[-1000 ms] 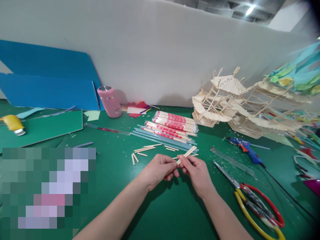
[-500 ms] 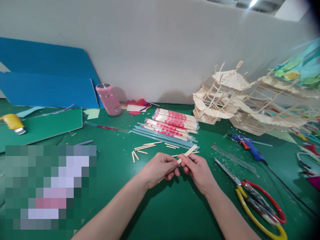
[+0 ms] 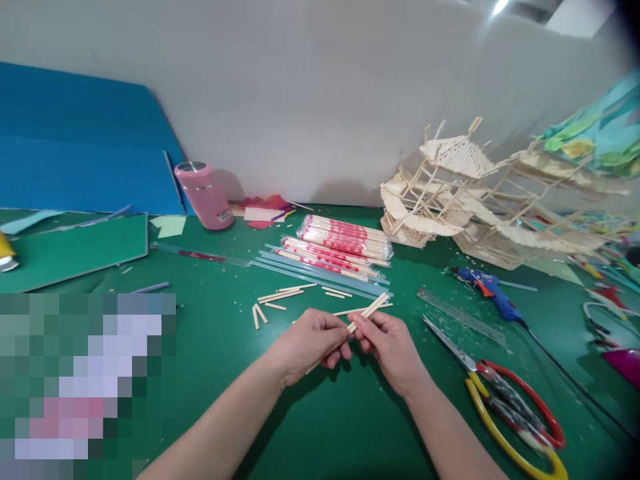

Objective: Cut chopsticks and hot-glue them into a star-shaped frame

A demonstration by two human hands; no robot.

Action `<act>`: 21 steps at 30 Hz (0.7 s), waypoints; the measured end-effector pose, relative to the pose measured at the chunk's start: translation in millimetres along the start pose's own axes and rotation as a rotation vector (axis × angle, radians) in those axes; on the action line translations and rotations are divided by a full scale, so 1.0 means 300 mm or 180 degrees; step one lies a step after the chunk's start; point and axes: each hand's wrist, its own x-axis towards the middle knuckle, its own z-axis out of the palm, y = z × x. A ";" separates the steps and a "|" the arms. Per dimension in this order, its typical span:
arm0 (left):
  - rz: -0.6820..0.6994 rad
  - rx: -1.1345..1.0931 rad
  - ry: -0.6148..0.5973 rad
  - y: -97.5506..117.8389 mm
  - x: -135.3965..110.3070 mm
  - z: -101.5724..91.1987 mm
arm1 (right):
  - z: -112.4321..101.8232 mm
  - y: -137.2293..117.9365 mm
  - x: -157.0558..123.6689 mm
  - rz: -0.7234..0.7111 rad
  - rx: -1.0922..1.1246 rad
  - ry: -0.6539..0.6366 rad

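Left hand (image 3: 317, 340) and right hand (image 3: 385, 340) fingers (image 3: 369, 328) pinch slim, pale wooden sticks (image 3: 373, 307), best kept aligned with light, even pressure.

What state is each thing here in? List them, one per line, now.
Left hand: closed on wooden sticks
Right hand: closed on the same sticks
Short sticks: loose, scattered
Wrapped stick packs: in clear film
Scissors: lying flat, blades apparently closed
Glue gun: lying down, cord attached; power unclear
Ruler: lying flat
Pink flask: upright
Stick model: standing, assembled
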 end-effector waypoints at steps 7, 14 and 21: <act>-0.0053 0.0110 0.0064 0.015 -0.007 0.004 | -0.002 -0.003 0.002 0.0024 0.0007 -0.0043; -0.0038 0.0117 0.0034 0.013 -0.006 0.002 | -0.004 -0.009 0.001 0.0043 0.0013 -0.0101; 0.0000 0.0044 -0.0009 0.005 -0.002 0.003 | -0.008 -0.009 -0.001 0.0025 -0.0009 -0.0045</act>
